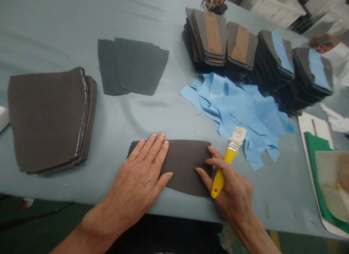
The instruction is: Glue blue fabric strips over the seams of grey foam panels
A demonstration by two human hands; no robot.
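A dark brown fabric piece [188, 157] lies flat near the table's front edge. Across its left part rests my left hand [144, 170], palm down with fingers stretched out. My right hand [231, 185] holds a paintbrush [227, 161] with a yellow handle and pale bristles pointing up and away. The thumb of that hand lies on the piece, and its fingertips touch the right edge. A stack of larger brown pieces [49, 119] sits at the left, with a shiny strip along its right edge. Dark grey pieces [139, 66] overlap beyond my left hand.
Light blue fabric strips [229, 101] lie heaped beyond the brush. Behind them stand several stacks of dark pieces [209, 35], topped with brown or blue strips. At the right is a white board [313, 126] with green material [316, 148] and a translucent container [332, 181].
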